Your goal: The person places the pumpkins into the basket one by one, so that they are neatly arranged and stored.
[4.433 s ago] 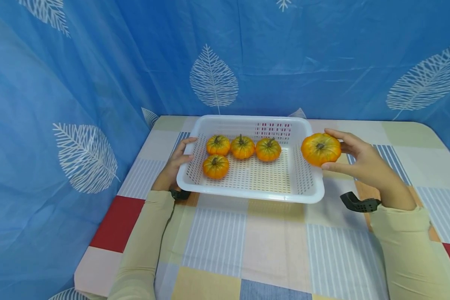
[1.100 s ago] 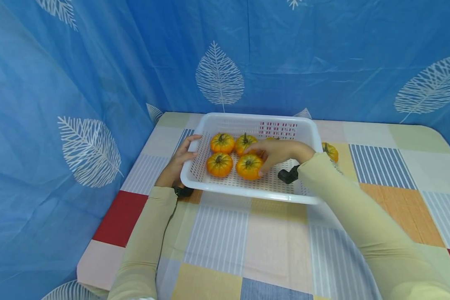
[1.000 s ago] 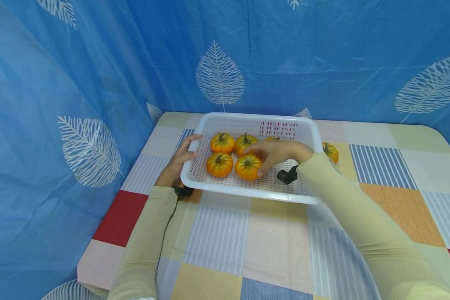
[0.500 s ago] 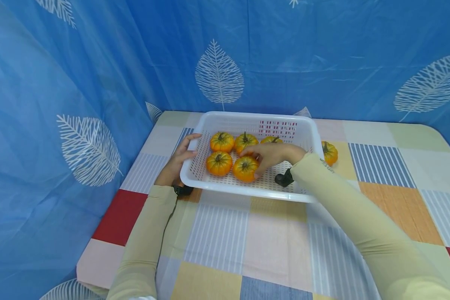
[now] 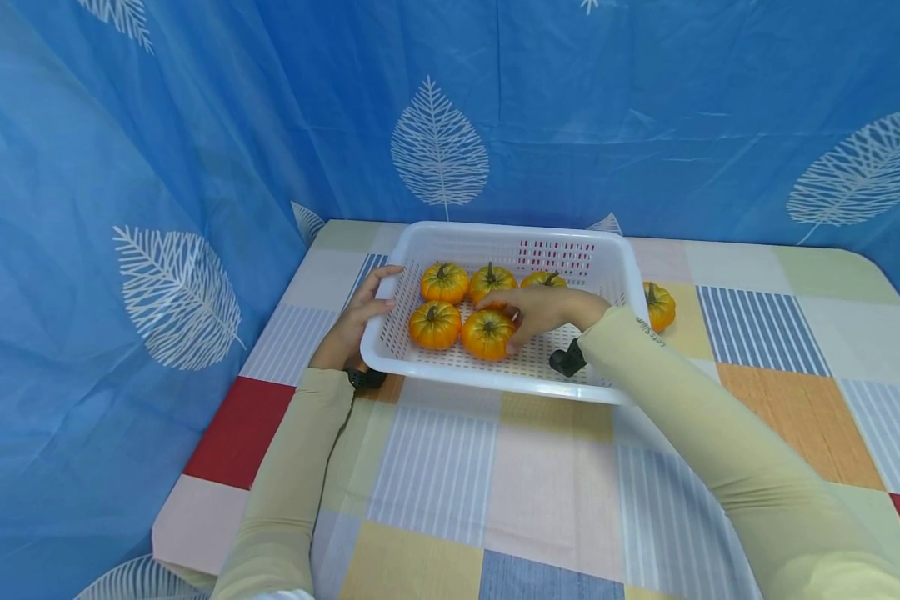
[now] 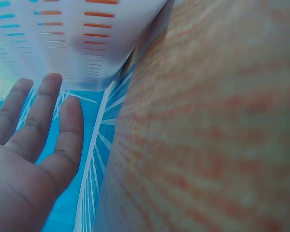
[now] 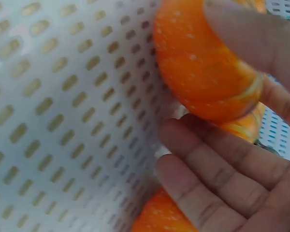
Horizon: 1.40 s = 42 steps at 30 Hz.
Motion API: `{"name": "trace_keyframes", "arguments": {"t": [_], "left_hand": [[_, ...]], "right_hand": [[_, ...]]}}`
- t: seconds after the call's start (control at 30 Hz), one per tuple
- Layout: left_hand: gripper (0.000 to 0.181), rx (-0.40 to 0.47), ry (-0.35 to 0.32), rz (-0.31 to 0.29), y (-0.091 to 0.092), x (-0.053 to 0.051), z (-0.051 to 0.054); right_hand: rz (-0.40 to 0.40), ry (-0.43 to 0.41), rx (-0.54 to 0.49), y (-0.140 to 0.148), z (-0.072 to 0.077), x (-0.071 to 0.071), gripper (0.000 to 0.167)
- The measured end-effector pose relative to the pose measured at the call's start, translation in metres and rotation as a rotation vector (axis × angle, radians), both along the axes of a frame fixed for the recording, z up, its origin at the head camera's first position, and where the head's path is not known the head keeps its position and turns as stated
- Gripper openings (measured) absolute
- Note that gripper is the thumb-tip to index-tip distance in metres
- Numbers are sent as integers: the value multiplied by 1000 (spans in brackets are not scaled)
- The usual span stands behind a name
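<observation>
A white perforated plastic basket stands on the table with several small orange pumpkins inside. My right hand reaches into it and holds a pumpkin in the near row, thumb on one side and fingers on the other. That pumpkin fills the top of the right wrist view, close to the basket floor. Left of it sits another pumpkin; behind are more, one partly covered by my right hand. At the basket's left end my left hand touches the rim, fingers extended along the wall in the left wrist view.
One more pumpkin lies on the table just right of the basket, partly hidden by its wall. A checked, striped cloth covers the table. Blue curtains with white leaf prints hang behind and at the left.
My right hand has brought a pumpkin from the basket's right end into the near row, then slid it slightly left against its neighbour. My left hand stays at the left rim.
</observation>
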<state>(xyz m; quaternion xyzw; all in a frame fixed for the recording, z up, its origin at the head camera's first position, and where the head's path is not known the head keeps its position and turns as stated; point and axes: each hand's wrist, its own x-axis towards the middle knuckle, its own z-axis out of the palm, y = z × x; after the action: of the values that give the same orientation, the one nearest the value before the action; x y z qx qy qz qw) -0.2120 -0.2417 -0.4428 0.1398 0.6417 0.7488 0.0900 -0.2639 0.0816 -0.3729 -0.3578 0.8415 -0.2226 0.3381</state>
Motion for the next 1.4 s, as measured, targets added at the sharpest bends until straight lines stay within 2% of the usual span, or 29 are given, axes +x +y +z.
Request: {"name": "trace_keyframes", "arguments": {"t": [0.27,0.43,0.57,0.97,1.4], "left_hand": [[55,-4,-28,14,0,2,2],[56,-8,-35,19,1,3,2],[55,-4,-44,15,1,3,2],[57,-18,-27,24,3,4,4],[55,-16,-39,32,2,4,4]], "right_hand": [[10,-32,-7,4,8,0,82],[27,13,4,7,16,0,79],[-9,24,-13,12,28,4,75],[-120,89,-248,33,66,17,62],[-160,228,-410,60,77,37,53]]}}
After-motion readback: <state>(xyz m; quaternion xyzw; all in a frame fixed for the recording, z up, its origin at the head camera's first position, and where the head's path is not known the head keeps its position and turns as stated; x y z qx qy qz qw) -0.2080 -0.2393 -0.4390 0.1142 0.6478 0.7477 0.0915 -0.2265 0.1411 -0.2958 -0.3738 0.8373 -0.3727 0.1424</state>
